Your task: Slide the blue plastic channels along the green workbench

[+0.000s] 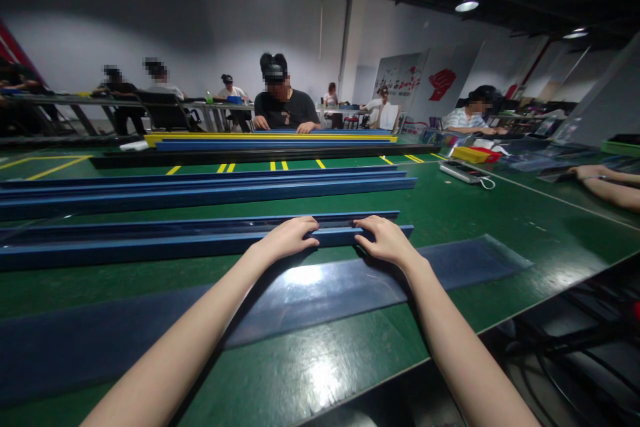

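A long blue U-shaped channel strip [150, 244] lies across the green table in front of me. My left hand [294, 236] grips its near wall, the thumb in front and the fingers curled over the top into the groove. A short way to the right, my right hand [379, 237] holds the same wall in a similar grip near the strip's right end. Something clear and shiny shows inside the groove. Under my wrists a long transparent plastic sheet [310, 293] lies flat on the table, partly covered by my forearms.
More blue channel strips [210, 193] lie behind, then a black strip [270, 155] and a yellow strip [280, 138]. A power bank [459, 172] with a white cable sits at right, near a yellow tray [470, 155]. Co-workers sit opposite; another person's hands [593, 173] are at far right.
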`<control>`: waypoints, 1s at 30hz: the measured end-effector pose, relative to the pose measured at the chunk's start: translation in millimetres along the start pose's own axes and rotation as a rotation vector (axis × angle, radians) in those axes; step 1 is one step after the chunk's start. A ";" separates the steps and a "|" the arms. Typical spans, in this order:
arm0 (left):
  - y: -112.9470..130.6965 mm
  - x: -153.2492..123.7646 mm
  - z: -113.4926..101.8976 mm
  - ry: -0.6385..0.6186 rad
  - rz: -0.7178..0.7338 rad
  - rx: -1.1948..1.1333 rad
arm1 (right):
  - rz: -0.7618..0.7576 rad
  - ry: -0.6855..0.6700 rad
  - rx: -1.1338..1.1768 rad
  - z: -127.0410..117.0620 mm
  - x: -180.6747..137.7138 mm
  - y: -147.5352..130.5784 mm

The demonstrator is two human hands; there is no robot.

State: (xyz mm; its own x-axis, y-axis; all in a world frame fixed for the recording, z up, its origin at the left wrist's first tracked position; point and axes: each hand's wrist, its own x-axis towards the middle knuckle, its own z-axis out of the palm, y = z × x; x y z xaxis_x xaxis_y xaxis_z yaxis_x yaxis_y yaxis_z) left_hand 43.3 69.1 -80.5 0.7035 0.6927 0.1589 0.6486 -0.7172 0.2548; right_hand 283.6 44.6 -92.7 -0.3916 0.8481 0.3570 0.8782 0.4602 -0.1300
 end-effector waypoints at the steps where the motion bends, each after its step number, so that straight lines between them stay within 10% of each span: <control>1: -0.4 -0.2 0.3 0.003 -0.011 0.001 | -0.008 0.003 -0.003 -0.5 0.2 -0.6; 30: -1.6 1.0 0.1 0.067 -0.120 -0.014 | 0.050 0.065 -0.042 4.0 1.4 5.9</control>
State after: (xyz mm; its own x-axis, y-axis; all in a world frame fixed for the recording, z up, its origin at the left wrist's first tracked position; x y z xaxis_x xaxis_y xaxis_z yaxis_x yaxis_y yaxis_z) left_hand 43.1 70.9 -80.8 0.5999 0.7772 0.1900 0.7223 -0.6282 0.2891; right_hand 287.2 49.5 -96.7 -0.3296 0.8500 0.4109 0.9075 0.4053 -0.1104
